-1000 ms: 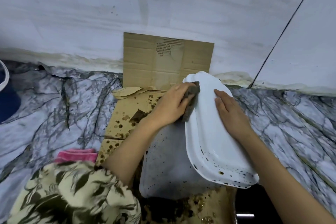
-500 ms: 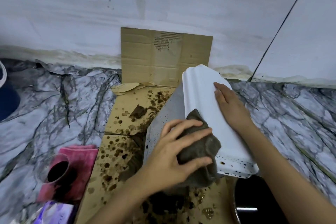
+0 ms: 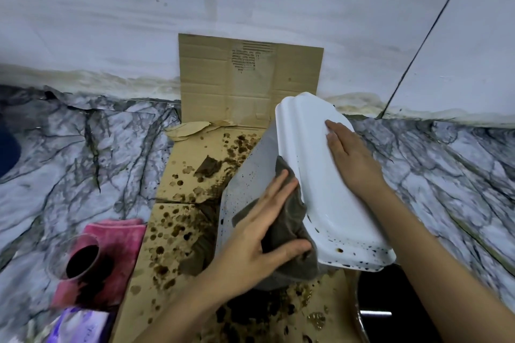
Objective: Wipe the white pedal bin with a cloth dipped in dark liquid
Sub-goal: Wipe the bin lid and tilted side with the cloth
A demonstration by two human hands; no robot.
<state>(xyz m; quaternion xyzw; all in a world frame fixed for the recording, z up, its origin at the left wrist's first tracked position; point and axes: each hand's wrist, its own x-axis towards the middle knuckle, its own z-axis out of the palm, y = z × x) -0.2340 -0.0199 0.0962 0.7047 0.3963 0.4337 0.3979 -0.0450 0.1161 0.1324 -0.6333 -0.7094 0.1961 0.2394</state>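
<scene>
Marble-pattern floor (image 3: 83, 153), white wall (image 3: 250, 3) behind, stained cardboard sheet (image 3: 178, 220) laid flat with a flap standing against the wall.

White pedal bin (image 3: 328, 175) sits on the cardboard, centre-right, lid up top, dark speckles along its near rim and left side panel.

Diff vs half a second ago: the left hand (image 3: 259, 242) with the dark cloth (image 3: 289, 228) sits in much the same spot on the bin's left side, fingers now stretched further up along the lid edge. A second ago it was up at the far end of the lid. Right hand (image 3: 348, 159) unchanged: flat on the lid, fingers straight, holding nothing, just pressing.

Left hand state: fingers spread over the cloth, thumb hooked under its lower fold, so it grips the cloth against the bin wall.

Edges and room:
- Pink rag (image 3: 111, 253) left of the cardboard, cup of dark liquid (image 3: 80, 259) standing on it, near the left forearm.
- Purple packet (image 3: 75, 326) at the bottom left edge.
- Dark round-rimmed object (image 3: 390, 312) just beside the bin's near right corner; cannot tell what it is.
- Bare floor right of the bin and far left.
</scene>
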